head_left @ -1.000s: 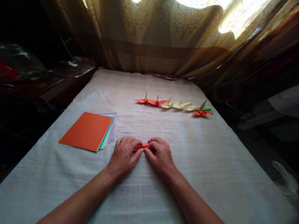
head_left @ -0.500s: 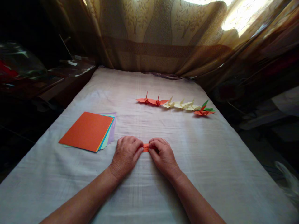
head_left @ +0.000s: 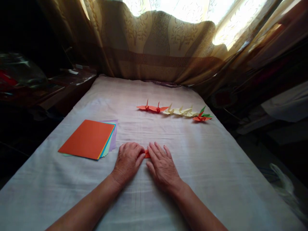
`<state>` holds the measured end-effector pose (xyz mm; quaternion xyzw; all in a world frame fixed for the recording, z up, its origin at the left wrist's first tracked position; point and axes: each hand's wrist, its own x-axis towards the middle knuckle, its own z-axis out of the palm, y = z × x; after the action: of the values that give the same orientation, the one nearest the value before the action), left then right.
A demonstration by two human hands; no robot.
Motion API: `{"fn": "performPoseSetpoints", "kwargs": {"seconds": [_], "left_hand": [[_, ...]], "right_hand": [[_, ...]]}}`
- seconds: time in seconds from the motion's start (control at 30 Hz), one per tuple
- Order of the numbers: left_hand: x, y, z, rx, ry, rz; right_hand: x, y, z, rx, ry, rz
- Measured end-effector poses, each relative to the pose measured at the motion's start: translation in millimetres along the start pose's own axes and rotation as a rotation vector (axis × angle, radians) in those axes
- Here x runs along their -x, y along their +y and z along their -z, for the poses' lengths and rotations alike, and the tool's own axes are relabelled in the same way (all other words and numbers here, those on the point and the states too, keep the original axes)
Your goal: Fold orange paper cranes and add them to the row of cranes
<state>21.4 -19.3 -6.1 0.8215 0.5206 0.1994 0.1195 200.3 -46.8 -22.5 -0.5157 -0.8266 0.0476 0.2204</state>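
A small folded piece of orange paper (head_left: 147, 154) lies on the white cloth between my hands, mostly covered by them. My left hand (head_left: 129, 158) pinches its left end between thumb and fingers. Over its right part my right hand (head_left: 160, 163) lies flat, palm down, with the fingers stretched out and the thumb apart. How the paper is folded under the hands is hidden.
Left of my hands lies a stack of coloured square paper (head_left: 88, 138), orange on top. Beyond them stands a row of folded paper cranes (head_left: 178, 111), red, cream, orange and green. A curtain (head_left: 156, 41) hangs behind the cloth-covered surface (head_left: 115, 205).
My right hand has gone from pinching the paper's right end to lying flat over it with fingers extended. My left hand keeps its pinch. The view has tilted up slightly.
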Motion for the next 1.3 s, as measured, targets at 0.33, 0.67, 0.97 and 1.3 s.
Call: {"fn": "performPoseSetpoints", "kwargs": {"seconds": [0.33,0.67,0.97,1.3], "left_hand": [[-0.9,-4.2,4.6,0.079,-0.047,0.003],[14.6,-26.4,11.1,0.003,0.039,-0.058],[32.5,-14.5,-1.4,-0.245,-0.196,-0.34],[28.6,-14.4,8.2,-0.16,-0.347,-0.293]], "right_hand": [[2.4,-12.4,11.5,0.064,-0.366,-0.096],[2.1,-16.8,13.0,0.058,-0.401,-0.157],[4.0,-15.0,8.5,0.055,-0.361,-0.139],[19.8,-2.4,20.7,0.102,-0.312,-0.212]]}}
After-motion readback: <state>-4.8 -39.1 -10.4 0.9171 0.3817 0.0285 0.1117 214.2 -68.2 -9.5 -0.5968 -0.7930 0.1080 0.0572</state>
